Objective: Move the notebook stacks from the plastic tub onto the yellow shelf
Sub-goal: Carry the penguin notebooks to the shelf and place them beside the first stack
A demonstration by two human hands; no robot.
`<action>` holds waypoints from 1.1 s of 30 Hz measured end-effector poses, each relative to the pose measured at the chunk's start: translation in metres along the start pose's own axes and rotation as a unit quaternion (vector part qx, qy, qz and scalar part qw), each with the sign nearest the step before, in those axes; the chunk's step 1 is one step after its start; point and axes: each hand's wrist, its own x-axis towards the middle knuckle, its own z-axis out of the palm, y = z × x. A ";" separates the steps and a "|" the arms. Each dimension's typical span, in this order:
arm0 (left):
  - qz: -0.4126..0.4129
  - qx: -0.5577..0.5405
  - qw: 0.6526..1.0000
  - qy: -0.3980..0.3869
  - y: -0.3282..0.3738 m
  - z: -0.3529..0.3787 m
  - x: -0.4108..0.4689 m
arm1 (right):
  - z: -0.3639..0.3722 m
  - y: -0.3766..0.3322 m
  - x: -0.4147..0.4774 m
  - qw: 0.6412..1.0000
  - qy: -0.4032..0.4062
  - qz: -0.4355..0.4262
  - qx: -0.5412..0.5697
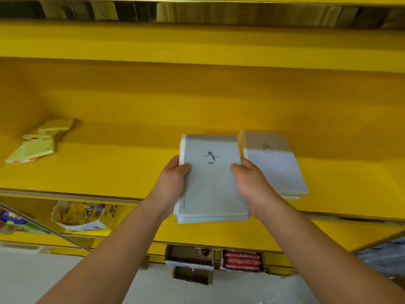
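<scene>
A stack of pale blue notebooks with a penguin drawing (211, 183) is held over the front edge of the yellow shelf (114, 170). My left hand (173, 185) grips its left side and my right hand (252, 185) grips its right side, thumbs on the top cover. Its near end overhangs the shelf edge. Directly to its right lies a second stack of white notebooks with a bear drawing (278, 170), flat on the shelf. The plastic tub is only partly visible at the lower right corner (385, 257).
Several yellow-green packets (37, 141) lie at the shelf's left. On the lower shelf stands a bag of colourful packets (83, 216). On the floor under the shelves sit a cardboard box (190, 257) and a box of red packs (242, 261).
</scene>
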 end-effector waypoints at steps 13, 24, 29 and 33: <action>0.006 0.036 0.997 -0.068 0.019 -0.015 0.084 | 0.030 -0.013 0.071 0.998 0.041 0.012 -0.045; 0.062 0.061 0.995 -0.053 -0.001 -0.010 0.114 | 0.037 -0.007 0.100 0.997 0.064 -0.001 -0.046; 0.080 0.072 0.992 -0.068 -0.004 -0.008 0.113 | 0.034 0.004 0.103 0.993 0.075 -0.045 -0.074; 0.075 0.057 0.993 -0.068 0.000 -0.008 0.112 | 0.040 0.011 0.104 0.982 0.088 -0.081 -0.147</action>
